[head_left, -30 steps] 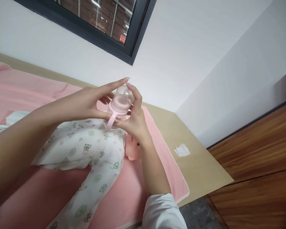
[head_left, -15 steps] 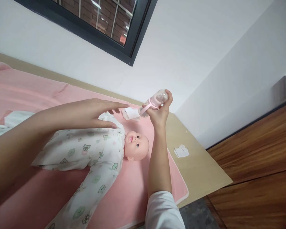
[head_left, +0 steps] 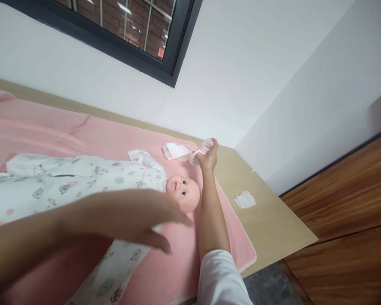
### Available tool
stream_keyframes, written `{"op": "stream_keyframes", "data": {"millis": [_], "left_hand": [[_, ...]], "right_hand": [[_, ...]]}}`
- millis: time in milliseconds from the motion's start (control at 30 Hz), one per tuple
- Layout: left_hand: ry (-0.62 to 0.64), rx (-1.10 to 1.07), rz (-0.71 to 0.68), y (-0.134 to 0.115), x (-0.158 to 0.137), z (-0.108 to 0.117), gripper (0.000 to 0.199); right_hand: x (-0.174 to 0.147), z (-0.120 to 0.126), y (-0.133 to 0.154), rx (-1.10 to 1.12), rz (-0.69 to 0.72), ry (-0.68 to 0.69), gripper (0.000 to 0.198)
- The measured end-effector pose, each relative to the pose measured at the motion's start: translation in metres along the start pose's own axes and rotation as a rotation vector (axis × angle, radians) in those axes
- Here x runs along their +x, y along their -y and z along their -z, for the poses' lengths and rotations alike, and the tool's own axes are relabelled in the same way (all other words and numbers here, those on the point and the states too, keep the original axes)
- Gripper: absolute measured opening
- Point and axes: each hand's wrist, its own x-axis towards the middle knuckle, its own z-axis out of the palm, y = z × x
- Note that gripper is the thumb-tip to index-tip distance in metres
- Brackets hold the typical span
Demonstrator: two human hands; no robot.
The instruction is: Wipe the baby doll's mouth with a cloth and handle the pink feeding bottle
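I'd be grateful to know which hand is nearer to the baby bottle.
Right: the right hand holds the baby bottle, while the left hand is apart from it, closer to the camera, overlapping the doll in view.

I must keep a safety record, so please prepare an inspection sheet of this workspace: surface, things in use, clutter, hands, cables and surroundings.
Surface: wooden tabletop, partly covered by a creased pink mat.
Things in use: clothed doll lying face up on the mat; pink-and-clear bottle, tilted; whether its base touches the mat, cannot tell.
Clutter: white pack beside the bottle; crumpled white piece on the bare wood.
Hands: right hand grips the bottle; left hand, blurred, is open in front of the doll, holding nothing.
Cables: nothing seen.
Surroundings: white wall, dark-framed window, wood-grain panels, dark floor.
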Motion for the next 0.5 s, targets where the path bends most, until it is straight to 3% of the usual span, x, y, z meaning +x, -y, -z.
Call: {"op": "stream_keyframes", "data": {"millis": [67, 167, 300, 500], "left_hand": [[0.158, -0.007, -0.155, -0.014, 0.008, -0.026, 0.045], [0.289, 0.153, -0.217, -0.025, 0.013, -0.059, 0.047], [0.231, 0.182, -0.248, -0.021, 0.010, -0.092, 0.064], [0.102, 0.222, -0.222, -0.012, 0.000, -0.130, 0.051]], "right_hand": [[-0.003, -0.004, -0.009, -0.019, -0.037, 0.001, 0.089], [-0.008, -0.008, -0.021, -0.053, -0.071, -0.005, 0.088], [-0.017, -0.011, -0.032, -0.071, -0.102, -0.014, 0.086], [-0.023, -0.012, -0.039, -0.059, -0.152, -0.022, 0.087]]}}
